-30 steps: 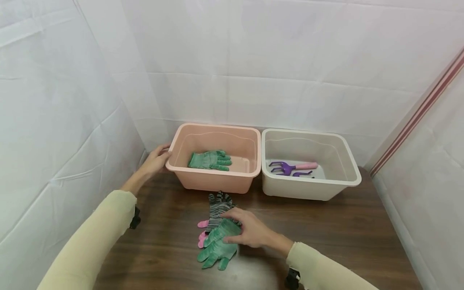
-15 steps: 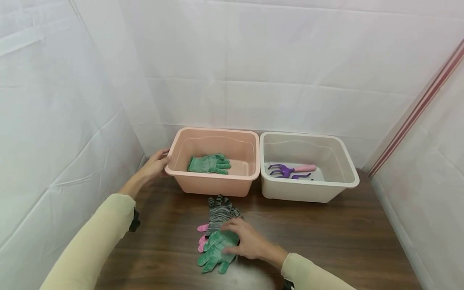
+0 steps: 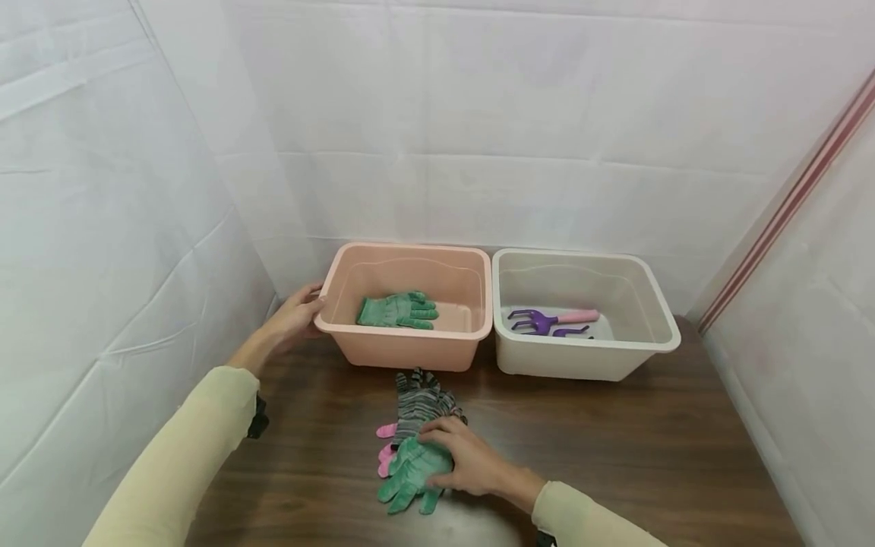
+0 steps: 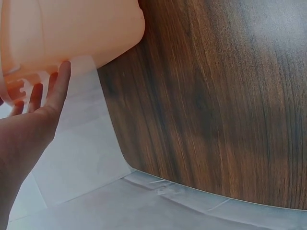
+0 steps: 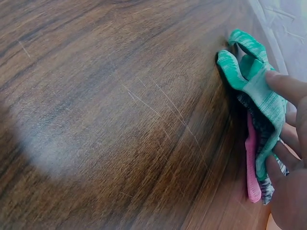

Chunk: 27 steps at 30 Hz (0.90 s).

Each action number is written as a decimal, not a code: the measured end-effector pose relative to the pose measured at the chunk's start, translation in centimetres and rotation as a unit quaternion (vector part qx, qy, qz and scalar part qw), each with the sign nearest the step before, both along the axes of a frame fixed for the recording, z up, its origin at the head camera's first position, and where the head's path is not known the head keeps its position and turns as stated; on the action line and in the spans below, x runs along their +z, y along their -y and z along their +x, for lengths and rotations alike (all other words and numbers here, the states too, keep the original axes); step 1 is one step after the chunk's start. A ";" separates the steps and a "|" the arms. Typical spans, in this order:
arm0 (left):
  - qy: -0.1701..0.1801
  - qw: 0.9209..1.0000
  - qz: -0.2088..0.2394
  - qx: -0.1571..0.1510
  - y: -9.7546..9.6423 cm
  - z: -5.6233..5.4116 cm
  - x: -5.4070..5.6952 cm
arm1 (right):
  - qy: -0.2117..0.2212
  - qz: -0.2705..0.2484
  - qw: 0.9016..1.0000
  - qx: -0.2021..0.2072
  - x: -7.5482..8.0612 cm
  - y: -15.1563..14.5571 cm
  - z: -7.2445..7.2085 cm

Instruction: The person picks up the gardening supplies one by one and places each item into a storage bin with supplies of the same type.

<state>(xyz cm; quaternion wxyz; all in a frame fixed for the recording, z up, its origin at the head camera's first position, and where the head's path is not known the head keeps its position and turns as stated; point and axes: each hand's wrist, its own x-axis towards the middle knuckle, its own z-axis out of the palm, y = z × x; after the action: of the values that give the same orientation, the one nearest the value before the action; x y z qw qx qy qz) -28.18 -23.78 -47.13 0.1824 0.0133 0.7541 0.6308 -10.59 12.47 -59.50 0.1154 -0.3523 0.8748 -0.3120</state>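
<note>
My left hand (image 3: 294, 317) holds the left end of the pink bin (image 3: 410, 346), with its fingers (image 4: 58, 91) against the outer wall below the rim. A green knit glove (image 3: 406, 494) lies on top of a small pile of gloves in front of that bin. The right hand (image 3: 472, 460) pinches this glove at its right side; in the right wrist view, thumb and fingers (image 5: 288, 136) are on either side of the bunched fabric. Under it are a black-and-grey striped glove (image 3: 415, 403) and a pink glove (image 3: 386, 431), both partly covered.
Inside the pink bin lies another green glove (image 3: 393, 310). Close to its right stands a white bin (image 3: 567, 361) with a purple hand rake (image 3: 540, 323) with a pink handle and another purple tool piece (image 3: 570, 331). White sheeting (image 3: 437, 152) walls the wooden table (image 3: 615, 448).
The right hand has come slightly toward me and closed on the green glove, which looks more bunched. My left hand stays at the pink bin. The head view has tilted a little.
</note>
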 end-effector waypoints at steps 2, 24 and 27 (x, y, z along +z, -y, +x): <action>0.001 1.000 -0.001 0.003 0.0 0.0 0.0 | 0.005 0.003 1.000 0.004 0.1 -0.1 -0.1; 0.006 1.000 0.007 0.009 0.1 0.0 -0.1 | 0.019 -0.061 0.998 -0.003 0.9 -0.3 -1.6; 0.008 1.000 0.006 0.011 0.0 -0.2 -0.2 | 0.022 -0.085 0.996 -0.001 1.0 -0.4 -1.8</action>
<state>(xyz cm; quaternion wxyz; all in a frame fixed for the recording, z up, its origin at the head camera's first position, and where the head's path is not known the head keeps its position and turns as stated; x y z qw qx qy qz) -28.34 -23.79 -47.32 0.1819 0.0010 0.7489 0.6373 -12.40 12.91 -58.46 0.1037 -0.3532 0.8429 -0.3926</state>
